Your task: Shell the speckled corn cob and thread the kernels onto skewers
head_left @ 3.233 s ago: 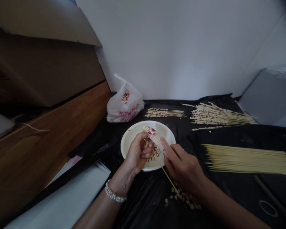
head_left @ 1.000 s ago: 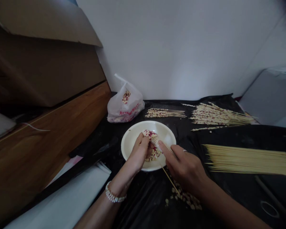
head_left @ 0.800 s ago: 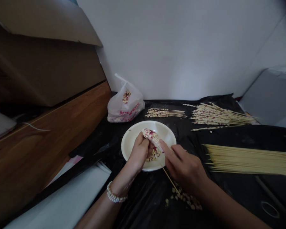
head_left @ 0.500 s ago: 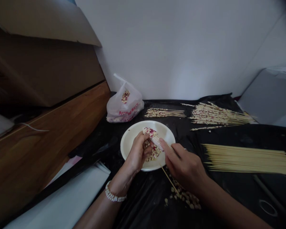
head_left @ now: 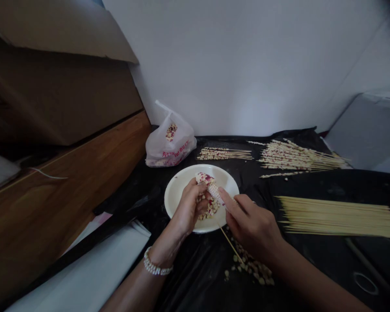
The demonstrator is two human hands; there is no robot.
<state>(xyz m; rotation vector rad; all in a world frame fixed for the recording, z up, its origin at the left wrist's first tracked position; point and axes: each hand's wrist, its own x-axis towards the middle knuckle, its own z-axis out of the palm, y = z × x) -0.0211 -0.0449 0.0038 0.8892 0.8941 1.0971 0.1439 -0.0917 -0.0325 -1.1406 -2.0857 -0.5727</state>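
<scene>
Rolled left hand (head_left: 187, 205) slightly, gripping cylindrical white-and-purple corncob (head_left: 213, 190) with right hand (head_left: 251, 222) too, likely stiff, best held by ends.

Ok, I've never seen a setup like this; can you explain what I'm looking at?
No machine here: this is a person working bare-handed, seen from a head-worn camera looking forward and down. The left hand holds a partly stripped corn cob over a white bowl with loose kernels inside; the right hand touches the cob's nearer end. On the black sheet are a plastic bag, a small bunch and a larger bunch of threaded sticks, a stack of bare sticks and, near the right hand, small scattered pieces, probably kernels.
</scene>
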